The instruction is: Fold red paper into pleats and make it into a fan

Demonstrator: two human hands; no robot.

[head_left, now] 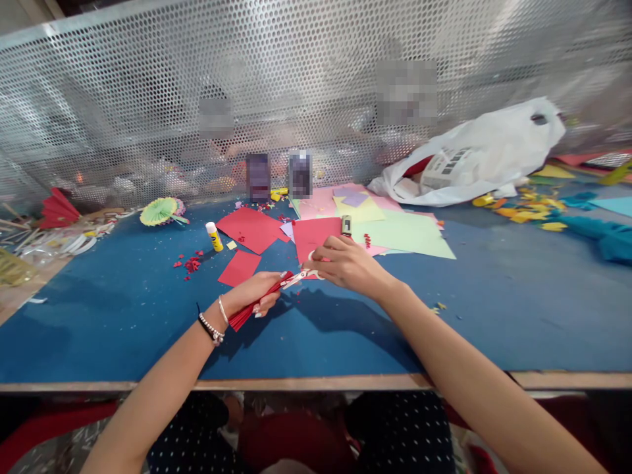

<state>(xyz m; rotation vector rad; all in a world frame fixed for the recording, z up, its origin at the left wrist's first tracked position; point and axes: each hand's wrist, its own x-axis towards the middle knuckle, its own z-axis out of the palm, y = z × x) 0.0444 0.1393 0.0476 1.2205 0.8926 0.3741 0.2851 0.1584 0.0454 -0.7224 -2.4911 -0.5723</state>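
Observation:
My left hand [257,293] is closed around a folded strip of red paper [243,317], which looks pleated. In my right hand [340,263] is a pair of scissors [296,278] with white handles. Its blades point left and meet the far end of the pleated paper, close to my left fingertips. Both hands are above the blue tabletop [336,349]. Just beyond them lie a small red sheet [239,267] and a larger red sheet [311,236]. Red paper scraps [192,264] are piled left of my left hand.
A yellow glue stick [214,237] stands upright at left, near a green paper rosette [162,211]. A stapler [346,226] rests on coloured sheets [405,232]. Behind them are a white plastic bag [474,158] and a perforated metal screen [306,79]. Two phones [300,175] lean against it.

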